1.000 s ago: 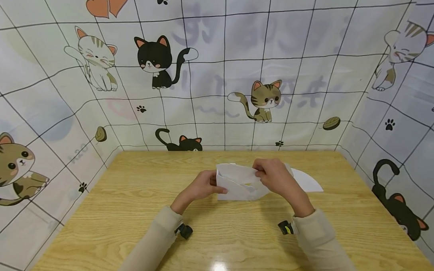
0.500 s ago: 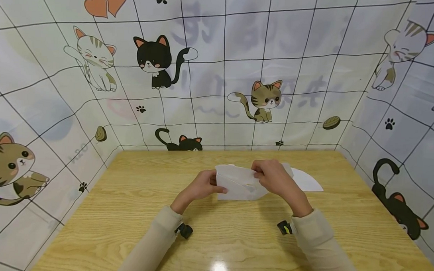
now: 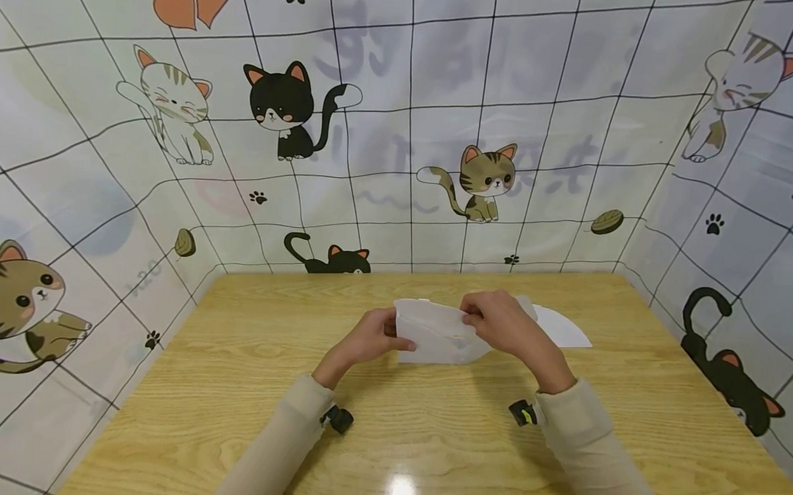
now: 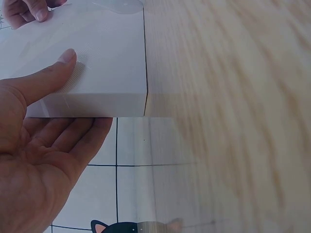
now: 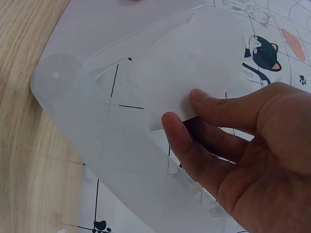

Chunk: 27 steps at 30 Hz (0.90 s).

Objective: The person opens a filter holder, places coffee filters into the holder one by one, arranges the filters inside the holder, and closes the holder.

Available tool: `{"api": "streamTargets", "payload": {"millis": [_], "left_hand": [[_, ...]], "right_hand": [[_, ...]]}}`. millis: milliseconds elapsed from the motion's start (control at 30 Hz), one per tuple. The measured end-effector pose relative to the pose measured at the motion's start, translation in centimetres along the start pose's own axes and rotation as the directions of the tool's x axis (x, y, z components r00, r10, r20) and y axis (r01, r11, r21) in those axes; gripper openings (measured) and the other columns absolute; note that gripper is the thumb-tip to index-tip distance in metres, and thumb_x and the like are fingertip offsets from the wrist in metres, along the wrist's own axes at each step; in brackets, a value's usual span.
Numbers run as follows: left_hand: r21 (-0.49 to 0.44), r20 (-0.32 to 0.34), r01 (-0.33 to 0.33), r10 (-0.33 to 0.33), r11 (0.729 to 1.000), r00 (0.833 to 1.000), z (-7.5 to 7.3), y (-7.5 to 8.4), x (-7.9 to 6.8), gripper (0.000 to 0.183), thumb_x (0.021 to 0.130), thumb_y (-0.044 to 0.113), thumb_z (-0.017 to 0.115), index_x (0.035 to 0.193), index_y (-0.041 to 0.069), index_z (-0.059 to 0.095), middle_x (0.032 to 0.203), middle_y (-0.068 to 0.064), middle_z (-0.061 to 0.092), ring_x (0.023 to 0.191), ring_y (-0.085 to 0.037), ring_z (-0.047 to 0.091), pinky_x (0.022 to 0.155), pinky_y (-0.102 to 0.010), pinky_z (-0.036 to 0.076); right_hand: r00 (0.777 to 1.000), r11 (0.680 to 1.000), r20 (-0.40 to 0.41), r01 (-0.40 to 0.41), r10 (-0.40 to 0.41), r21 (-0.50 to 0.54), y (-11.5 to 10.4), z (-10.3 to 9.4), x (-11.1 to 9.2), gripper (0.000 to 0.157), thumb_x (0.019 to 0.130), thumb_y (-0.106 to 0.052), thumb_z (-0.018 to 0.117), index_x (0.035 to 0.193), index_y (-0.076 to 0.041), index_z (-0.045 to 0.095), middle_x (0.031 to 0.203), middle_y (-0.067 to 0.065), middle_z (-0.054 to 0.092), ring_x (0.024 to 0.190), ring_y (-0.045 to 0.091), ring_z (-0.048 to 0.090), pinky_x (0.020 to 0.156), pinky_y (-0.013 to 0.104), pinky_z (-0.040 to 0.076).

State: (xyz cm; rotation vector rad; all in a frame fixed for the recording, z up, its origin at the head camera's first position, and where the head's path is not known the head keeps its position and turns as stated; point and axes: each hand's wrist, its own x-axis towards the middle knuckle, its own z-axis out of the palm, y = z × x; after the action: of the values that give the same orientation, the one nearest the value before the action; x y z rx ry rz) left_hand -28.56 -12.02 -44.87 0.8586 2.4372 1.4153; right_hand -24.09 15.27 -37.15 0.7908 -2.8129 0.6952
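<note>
head view: the white pack [image 3: 432,351] is held near the middle of the table [image 3: 396,437], toward the far edge. the left hand [image 3: 372,339] grips its nine o'clock end, thumb on the near face. the right hand [image 3: 507,326], at two o'clock of the pack, is closed to a pinch on the upper edge. a white fan-shaped piece [image 3: 560,329] shows at three o'clock, beyond the right hand; whether it joins the pack is hidden. the cat-print wall [image 3: 389,80] rises at twelve o'clock.

left wrist view: the left hand is half closed round the pack's end, thumb pressed on the broad face and fingers beneath. a round tab [image 4: 121,4] sits at twelve o'clock; the other hand's fingertips show at eleven.

right wrist view: thumb and forefinger pinch the edge of a white flap [image 5: 194,58] toward twelve o'clock. clear film [image 5: 112,141] spreads from ten to six o'clock, the wall's lines showing through.
</note>
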Motion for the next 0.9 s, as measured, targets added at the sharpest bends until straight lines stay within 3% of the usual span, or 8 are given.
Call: {"api": "streamTargets", "payload": {"millis": [167,500,767,900], "left_hand": [[-0.005,-0.002,0.008,-0.008,1.0,1.0,0.0,0.0,0.0,0.045,0.089,0.014,0.083,0.13,0.006,0.067,0.117,-0.014,0.076,0.097,-0.021,0.076,0.082,-0.031,0.061],[0.008,-0.002,0.012,-0.012,1.0,1.0,0.2,0.2,0.1,0.049,0.089,0.006,0.08,0.135,0.0,0.063,0.12,-0.02,0.074,0.101,-0.028,0.076,0.083,-0.035,0.061],[0.003,-0.008,-0.001,0.001,1.0,1.0,-0.2,3.2,-1.1,0.043,0.089,0.002,0.079,0.13,-0.003,0.065,0.117,-0.022,0.074,0.1,-0.03,0.076,0.083,-0.036,0.062],[-0.005,-0.01,-0.005,0.004,1.0,1.0,-0.2,3.6,-1.3,0.043,0.09,0.002,0.079,0.13,-0.003,0.065,0.116,-0.023,0.074,0.099,-0.029,0.076,0.082,-0.035,0.061]], "right_hand": [[1.0,1.0,0.018,0.017,-0.017,0.0,0.1,0.1,0.1,0.011,0.096,-0.002,0.069,0.088,-0.008,0.075,0.078,0.003,0.07,0.062,0.01,0.05,0.061,0.028,0.041],[0.997,0.998,0.04,0.066,-0.065,-0.023,0.0,0.3,0.2,0.021,0.095,0.002,0.067,0.078,-0.01,0.068,0.063,-0.004,0.051,0.059,0.01,0.04,0.059,0.026,0.035],[0.994,0.996,0.071,0.08,-0.078,-0.029,0.0,0.5,0.2,0.024,0.094,0.004,0.067,0.074,-0.008,0.064,0.06,-0.007,0.038,0.057,0.008,0.033,0.057,0.024,0.031],[0.993,0.997,0.088,0.077,-0.074,-0.026,0.0,0.7,0.2,0.026,0.095,0.004,0.065,0.072,-0.008,0.062,0.06,-0.008,0.034,0.058,0.008,0.031,0.057,0.024,0.029]]}}
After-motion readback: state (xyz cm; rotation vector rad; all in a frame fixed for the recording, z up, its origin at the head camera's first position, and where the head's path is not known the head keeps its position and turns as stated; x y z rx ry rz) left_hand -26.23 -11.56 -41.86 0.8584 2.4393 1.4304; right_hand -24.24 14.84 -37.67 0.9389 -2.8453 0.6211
